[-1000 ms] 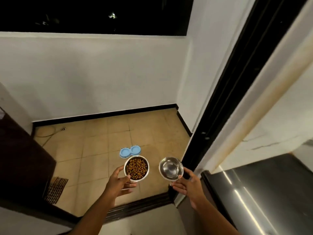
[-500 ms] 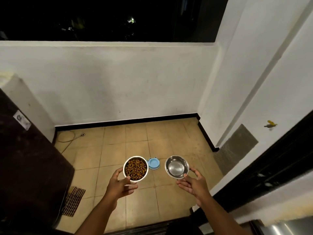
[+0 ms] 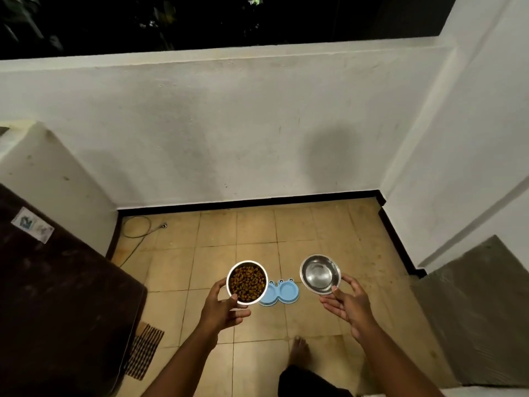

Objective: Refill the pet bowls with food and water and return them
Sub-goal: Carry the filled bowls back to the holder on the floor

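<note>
My left hand (image 3: pixel 221 306) grips a steel bowl full of brown kibble (image 3: pixel 247 281), held level above the floor. My right hand (image 3: pixel 347 303) holds a second steel bowl (image 3: pixel 320 274) by its near rim, tilted slightly toward me; its shiny inside may hold water, I cannot tell. On the tan tiles between and below the two bowls lies a light blue double-bowl holder (image 3: pixel 282 291) with frog eyes, its left well partly hidden by the kibble bowl.
A white parapet wall (image 3: pixel 229 133) closes the balcony ahead, white walls stand at right. A dark brown door (image 3: pixel 57 296) is at left, with a striped mat (image 3: pixel 144 351) beside it and a hose (image 3: pixel 137 233) in the far left corner. My foot (image 3: pixel 299 353) is on the tiles.
I have stepped through the doorway onto the balcony. The blue holder now lies closer and below the bowls, and both hands still carry their bowls.
</note>
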Motion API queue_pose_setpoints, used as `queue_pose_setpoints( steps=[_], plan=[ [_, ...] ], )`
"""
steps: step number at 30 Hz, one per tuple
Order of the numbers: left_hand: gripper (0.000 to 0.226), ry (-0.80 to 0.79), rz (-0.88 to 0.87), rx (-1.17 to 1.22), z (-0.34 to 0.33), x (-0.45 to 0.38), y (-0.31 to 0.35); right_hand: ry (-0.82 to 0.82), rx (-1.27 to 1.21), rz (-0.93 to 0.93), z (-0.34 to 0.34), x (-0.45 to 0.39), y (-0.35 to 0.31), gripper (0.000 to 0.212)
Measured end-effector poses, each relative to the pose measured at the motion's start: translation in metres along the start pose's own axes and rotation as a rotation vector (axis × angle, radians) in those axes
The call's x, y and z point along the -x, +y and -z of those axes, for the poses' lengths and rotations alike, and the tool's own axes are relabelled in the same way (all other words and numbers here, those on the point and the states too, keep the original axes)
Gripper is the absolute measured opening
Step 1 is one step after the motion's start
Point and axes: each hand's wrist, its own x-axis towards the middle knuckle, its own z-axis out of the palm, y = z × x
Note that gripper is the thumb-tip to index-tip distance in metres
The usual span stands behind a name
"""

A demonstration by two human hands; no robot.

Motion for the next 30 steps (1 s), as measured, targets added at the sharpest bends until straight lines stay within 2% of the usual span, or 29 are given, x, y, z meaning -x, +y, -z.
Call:
queue_pose_setpoints(
  steps=[6, 14, 19, 23, 30],
  plan=[
    [0.04, 0.033, 0.061, -0.071, -0.021, -0.104, 0.038, -0.016, 0.047, -0.066, -0.023, -0.112, -0.039, 0.042],
    [0.038, 0.048, 0.123, -0.161, -0.035, -0.235, 0.01, 0.006, 0.015, -0.194, -0.059, -0.232, -0.025, 0.045],
    [0.04, 0.105, 0.204, -0.246, -0.041, -0.328, -0.064, 0.07, 0.062, -0.245, -0.068, -0.305, 0.044, 0.05],
    [0.041, 0.092, 0.197, -0.305, -0.051, -0.404, -0.126, 0.087, 0.107, -0.273, -0.07, -0.374, 0.113, 0.045],
    [0.043, 0.116, 0.324, -0.31, -0.056, -0.539, -0.265, 0.19, 0.163, -0.327, -0.077, -0.487, 0.259, 0.038]
  ],
)
